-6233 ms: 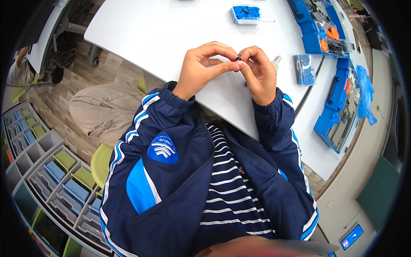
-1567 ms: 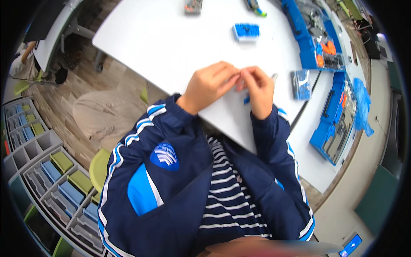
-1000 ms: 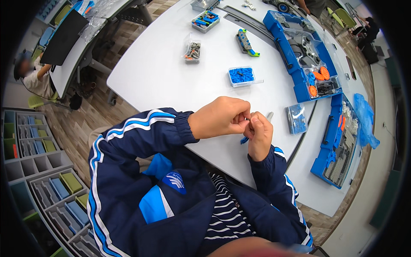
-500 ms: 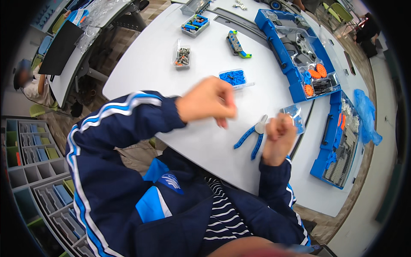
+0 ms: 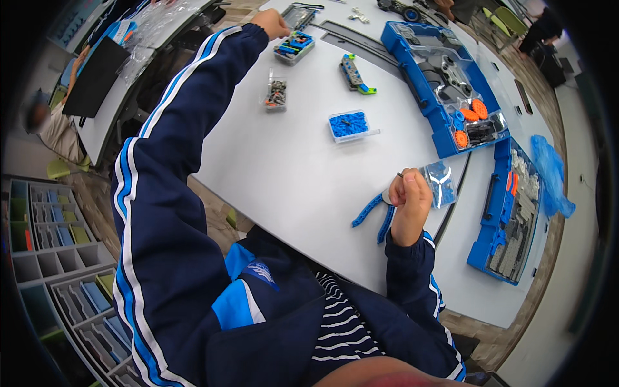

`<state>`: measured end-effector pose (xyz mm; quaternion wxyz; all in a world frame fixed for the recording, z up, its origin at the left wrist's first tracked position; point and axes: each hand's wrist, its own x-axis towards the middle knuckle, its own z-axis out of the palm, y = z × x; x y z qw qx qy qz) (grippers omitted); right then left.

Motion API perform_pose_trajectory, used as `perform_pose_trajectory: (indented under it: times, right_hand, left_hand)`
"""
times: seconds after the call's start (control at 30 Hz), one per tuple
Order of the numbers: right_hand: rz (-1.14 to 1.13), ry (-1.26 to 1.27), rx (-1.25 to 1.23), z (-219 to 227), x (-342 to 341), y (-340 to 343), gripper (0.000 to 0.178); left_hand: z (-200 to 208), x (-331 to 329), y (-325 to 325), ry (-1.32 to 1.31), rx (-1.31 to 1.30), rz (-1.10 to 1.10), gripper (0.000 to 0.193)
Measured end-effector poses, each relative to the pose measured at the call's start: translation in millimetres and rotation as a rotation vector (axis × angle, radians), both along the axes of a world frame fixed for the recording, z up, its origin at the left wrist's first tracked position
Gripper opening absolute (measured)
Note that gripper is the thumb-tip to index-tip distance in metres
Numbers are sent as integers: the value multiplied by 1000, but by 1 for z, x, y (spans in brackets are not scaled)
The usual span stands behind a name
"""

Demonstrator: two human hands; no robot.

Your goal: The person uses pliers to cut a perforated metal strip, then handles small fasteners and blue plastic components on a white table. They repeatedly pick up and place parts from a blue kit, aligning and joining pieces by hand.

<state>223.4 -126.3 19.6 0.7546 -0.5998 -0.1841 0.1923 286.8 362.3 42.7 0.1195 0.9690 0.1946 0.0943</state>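
Note:
My left hand (image 5: 272,24) is stretched to the far left of the table, its fingers bent together beside a clear-sided parts case (image 5: 298,18). What those fingers hold, if anything, is hidden. Nearer me, on the right, my right hand (image 5: 411,203) is closed on a short dark rod (image 5: 400,175), whose end sticks out above the fingers. Beneath that hand lie blue-handled pliers (image 5: 369,210), partly covered by it. A clear box with blue pieces (image 5: 441,184) sits just right of the hand. Blue pegs fill an open box (image 5: 349,125), with a small dark piece on top.
Left of centre stand a box of mixed pegs (image 5: 276,94) and a box of coloured pieces (image 5: 294,48). A built blue-green block (image 5: 354,74) lies farther back. Two blue cases (image 5: 422,97) line the right side, near a blue plastic bag (image 5: 551,174). Another person (image 5: 59,126) sits left.
My left hand has moved from the middle of the table to the far parts case. My right hand has shifted slightly left, and the rod now shows. A dark piece now shows on the blue pegs.

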Motion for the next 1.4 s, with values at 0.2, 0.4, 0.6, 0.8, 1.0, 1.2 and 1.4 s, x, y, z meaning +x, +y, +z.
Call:
perform_pose_trajectory:
  times: [0.2,0.4,0.6,0.8,1.0,1.2,1.4]
  right_hand:
    - [73,13,-38,-6,0,0,30]
    - [72,5,-88,-8,3,2,28]
    - [138,-94,-146,-9,-1,3,21]
    - [206,-456,-283,-9,-14,12,11]
    - [278,-660,-312,-3,-16,13,11]
    - [212,-611,-329,-3,-18,14,11]
    - [144,-538,-333,-6,-13,11,12]
  left_hand:
    - [-35,0,26,-54,67,24,30]
    - [0,-26,7,-232,-333,128,26]
    - [55,-136,-137,-396,-450,-326,18]
    - [7,-202,-277,-329,-830,-308,25]
    - [-7,-191,-297,-361,-1023,-308,21]
    - [-19,-192,-291,-378,-991,-245,13]
    - [-28,-183,-227,-789,67,166,8]
